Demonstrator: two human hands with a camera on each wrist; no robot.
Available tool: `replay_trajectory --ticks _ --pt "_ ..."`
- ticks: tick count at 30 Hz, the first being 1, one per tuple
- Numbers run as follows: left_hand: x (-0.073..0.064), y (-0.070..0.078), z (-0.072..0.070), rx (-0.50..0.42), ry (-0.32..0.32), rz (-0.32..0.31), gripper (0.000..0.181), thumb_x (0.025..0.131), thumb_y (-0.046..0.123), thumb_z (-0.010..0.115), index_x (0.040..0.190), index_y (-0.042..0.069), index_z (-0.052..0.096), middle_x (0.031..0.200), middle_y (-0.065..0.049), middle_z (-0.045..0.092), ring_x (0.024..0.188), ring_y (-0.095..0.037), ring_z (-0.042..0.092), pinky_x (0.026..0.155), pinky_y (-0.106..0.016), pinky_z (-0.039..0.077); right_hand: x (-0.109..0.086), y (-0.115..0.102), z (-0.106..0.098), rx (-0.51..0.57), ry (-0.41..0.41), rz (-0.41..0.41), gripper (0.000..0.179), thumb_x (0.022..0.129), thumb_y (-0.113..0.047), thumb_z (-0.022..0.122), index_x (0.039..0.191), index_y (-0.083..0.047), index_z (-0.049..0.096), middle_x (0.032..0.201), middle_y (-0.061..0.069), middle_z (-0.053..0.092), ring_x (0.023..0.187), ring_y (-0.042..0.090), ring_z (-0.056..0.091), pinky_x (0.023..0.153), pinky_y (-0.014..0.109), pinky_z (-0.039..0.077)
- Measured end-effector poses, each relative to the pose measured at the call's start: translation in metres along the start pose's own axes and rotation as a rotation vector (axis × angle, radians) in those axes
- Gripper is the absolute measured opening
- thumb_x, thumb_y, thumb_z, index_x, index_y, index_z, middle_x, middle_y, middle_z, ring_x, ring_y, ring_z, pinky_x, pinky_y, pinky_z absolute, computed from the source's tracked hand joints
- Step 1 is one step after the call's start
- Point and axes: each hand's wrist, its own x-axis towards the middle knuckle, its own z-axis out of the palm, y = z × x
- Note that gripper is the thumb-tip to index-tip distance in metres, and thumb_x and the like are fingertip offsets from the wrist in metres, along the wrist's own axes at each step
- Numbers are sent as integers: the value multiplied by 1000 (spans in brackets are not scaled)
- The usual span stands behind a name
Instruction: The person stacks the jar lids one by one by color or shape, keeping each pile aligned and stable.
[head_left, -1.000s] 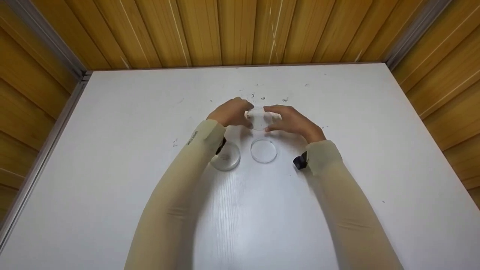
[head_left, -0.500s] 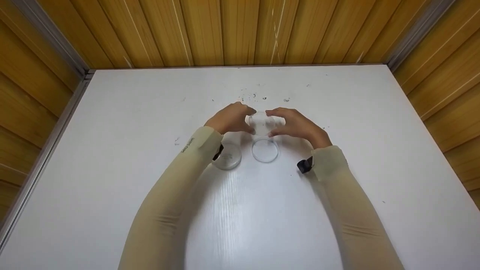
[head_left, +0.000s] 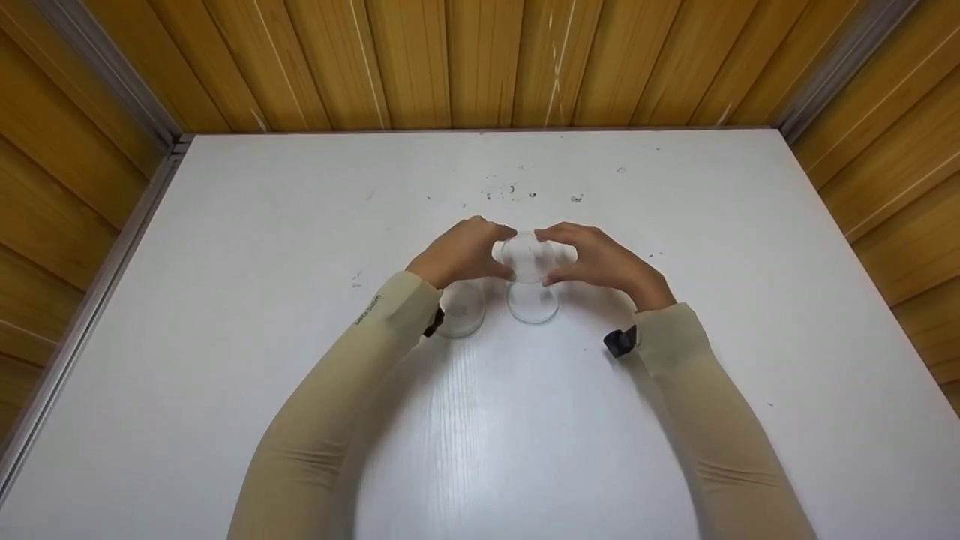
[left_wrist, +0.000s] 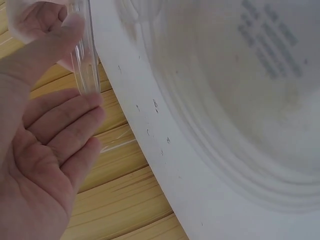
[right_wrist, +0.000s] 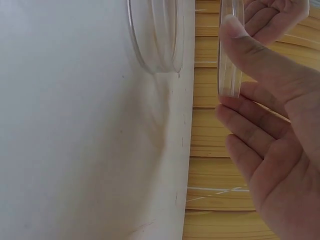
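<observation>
A clear, shallow round petri dish is held up between both hands, gripped by its rim. My left hand pinches its left side, thumb on the near edge and fingers on the far edge. My right hand pinches the right side the same way. Both wrist views show the dish edge-on, raised off the table. Just nearer lies a second clear dish, its far rim overlapped by the held one in the head view. A third dish, with printed lettering, sits beside my left wrist, partly hidden by it.
The white table carries small dark marks beyond the hands. Yellow wood-grain panels close off the back and both sides, with grey metal posts at the corners. A black wrist camera hangs under the right sleeve.
Both hands have drawn the held petri dish toward the body and slightly right. It now overlaps the middle dish in the head view, where a gap showed before. The table dishes stay put.
</observation>
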Motion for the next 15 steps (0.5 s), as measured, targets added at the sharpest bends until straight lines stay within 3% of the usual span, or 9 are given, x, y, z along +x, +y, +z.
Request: replay_trajectory --ticks 5,15 --pt "-7 3 7 4 17 8 64 80 28 79 134 4 55 135 -9 59 124 -25 55 106 -36 42 -6 1 3 9 7 -36 74 75 -23 82 138 -2 50 139 13 53 131 29 46 110 47 36" --pt "-17 8 18 -51 37 10 60 80 24 79 133 4 57 129 -10 63 118 -23 59 101 -36 47 -17 -1 7 -17 -12 -18 73 76 -27 81 139 -5 51 139 10 53 131 28 46 110 48 36"
